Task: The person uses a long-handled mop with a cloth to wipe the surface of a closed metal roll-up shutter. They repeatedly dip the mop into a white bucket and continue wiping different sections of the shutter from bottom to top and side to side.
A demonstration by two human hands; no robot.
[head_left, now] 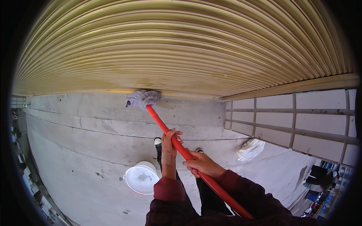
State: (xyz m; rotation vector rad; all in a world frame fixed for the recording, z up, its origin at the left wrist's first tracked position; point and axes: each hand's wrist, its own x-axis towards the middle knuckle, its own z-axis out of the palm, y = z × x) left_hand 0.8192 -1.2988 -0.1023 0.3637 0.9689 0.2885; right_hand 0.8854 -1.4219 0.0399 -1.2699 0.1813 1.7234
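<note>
A long red pole (183, 150) runs slantwise from beside my body to the foot of a ribbed metal roller shutter (169, 56). Its far end goes into a bunched grey cloth mop head (143, 99), which rests where the shutter meets the concrete floor. My left hand (171, 139) is wrapped around the pole's middle; a tan patch sits on that wrist. Closer to my body, my right hand (204, 166) grips the same pole, thumb along the top. Left of my legs stands a white bucket (155, 163) of foamy liquid.
White tiles (274, 121) face the wall at the right, with a crumpled whitish plastic bag (250, 149) at its base. A shallow step edge (113, 135) crosses the concrete near my feet. Farther off at the right, a person (322, 176) is near stacked goods.
</note>
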